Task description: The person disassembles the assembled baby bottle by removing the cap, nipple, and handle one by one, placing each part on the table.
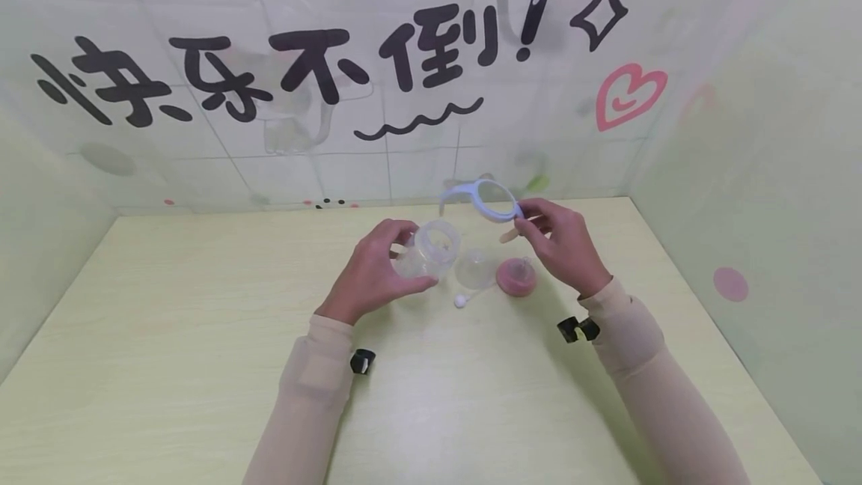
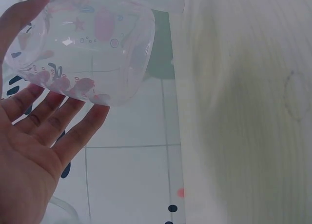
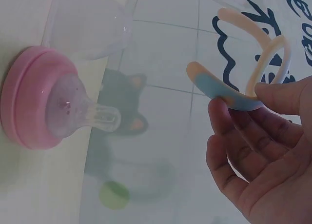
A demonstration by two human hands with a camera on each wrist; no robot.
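Observation:
In the head view my left hand [image 1: 377, 272] grips a clear baby bottle [image 1: 431, 257], its open mouth tilted up toward me. Thumb and fingers lie on opposite sides of the bottle [image 2: 102, 43], which bears small printed sea figures. My right hand [image 1: 562, 245] pinches a light blue bottle handle [image 1: 465, 188], a ring with curved arms, held above the table to the right of the bottle. Close by the hands, a pink collar with a clear teat [image 3: 39, 99] stands on the table. Beside it is a clear cap [image 1: 474, 270].
A thin straw with a white ball end [image 1: 460, 301] lies in front of the cap. The pale wooden table [image 1: 202, 350] meets a translucent sheet [image 1: 323, 178] with black lettering at the back. Another pale side wall [image 1: 754, 193] borders the right edge.

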